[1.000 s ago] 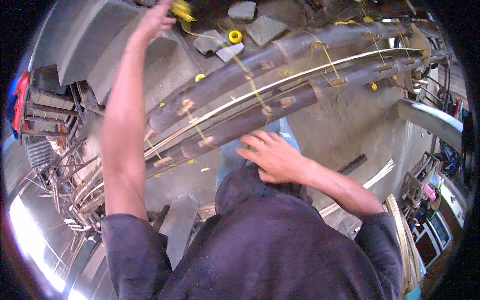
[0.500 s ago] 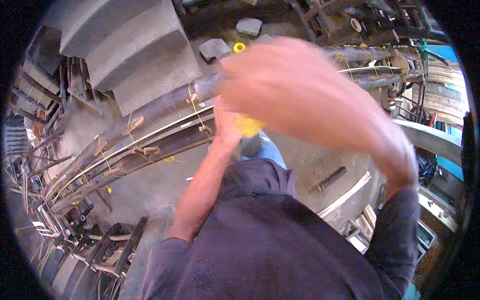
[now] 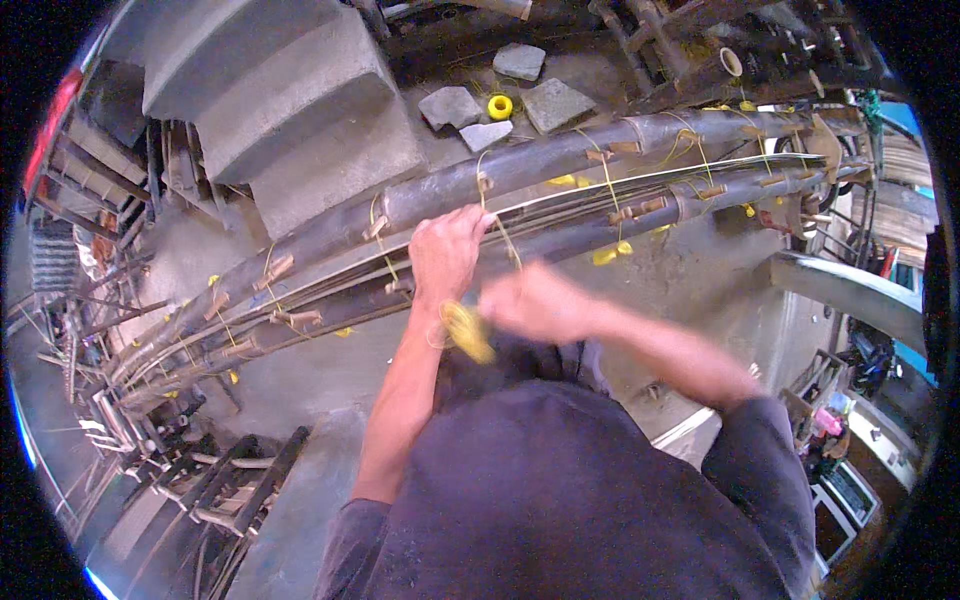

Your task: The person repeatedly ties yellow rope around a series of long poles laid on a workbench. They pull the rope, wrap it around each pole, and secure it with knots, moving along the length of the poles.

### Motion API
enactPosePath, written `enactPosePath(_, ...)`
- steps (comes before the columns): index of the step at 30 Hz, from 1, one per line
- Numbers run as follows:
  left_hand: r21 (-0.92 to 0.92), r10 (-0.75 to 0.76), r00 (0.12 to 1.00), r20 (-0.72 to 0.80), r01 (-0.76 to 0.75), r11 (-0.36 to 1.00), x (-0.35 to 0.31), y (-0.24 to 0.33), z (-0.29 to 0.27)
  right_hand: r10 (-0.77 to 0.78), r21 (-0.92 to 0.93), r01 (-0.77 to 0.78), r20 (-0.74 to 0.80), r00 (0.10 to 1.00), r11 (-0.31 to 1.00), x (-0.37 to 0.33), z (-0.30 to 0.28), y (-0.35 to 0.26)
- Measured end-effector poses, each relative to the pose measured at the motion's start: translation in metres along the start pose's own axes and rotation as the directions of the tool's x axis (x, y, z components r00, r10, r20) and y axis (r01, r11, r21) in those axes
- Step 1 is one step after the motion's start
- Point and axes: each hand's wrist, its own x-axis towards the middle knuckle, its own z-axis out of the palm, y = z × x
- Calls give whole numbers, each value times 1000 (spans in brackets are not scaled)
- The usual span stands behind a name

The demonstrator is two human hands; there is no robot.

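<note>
Two long dark bamboo poles (image 3: 420, 200) run side by side, with thin pale strips (image 3: 560, 198) lying between them. Thin yellow cord (image 3: 507, 240) is looped around the poles and small wooden pegs (image 3: 598, 155). My left hand (image 3: 448, 250) is closed over the strips, its fingertips pinching the cord beside the far pole. From there the cord runs down to my right hand (image 3: 540, 303), a blurred fist gripping it on the near side. A yellow bundle of cord (image 3: 465, 330) hangs blurred between my forearms.
Beyond the poles lie several grey stone pieces (image 3: 555, 105) and a yellow roll (image 3: 500, 107). Concrete steps (image 3: 300, 110) rise at the far left. A wooden frame (image 3: 240, 490) stands near left, and a pale beam (image 3: 850, 295) juts in at the right.
My right hand has swung from above the far pole down toward my body, uncovering the poles and stones. The yellow bundle has dropped lower; my left hand stays at the poles.
</note>
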Motion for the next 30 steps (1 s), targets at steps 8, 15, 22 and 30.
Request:
enactPosePath(8, -754, -132, 935, 328, 343, 560, 130, 20, -29, -217, 67, 248, -305, 927, 966, -30, 18, 10)
enactPosePath(15, -283, -351, 713, 607, 607, 743, 173, -84, 40, -92, -524, -52, -244, 965, 850, -21, -88, 38)
enactPosePath(22, -374, -199, 957, 210, 266, 888, 116, -148, -103, 501, 752, -444, 175, 847, 488, -44, 66, -57)
enactPosePath(30, -172, 43, 970, 241, -1, 985, -33, -119, -116, 317, 19, -341, -423, 849, 940, 57, 49, -107)
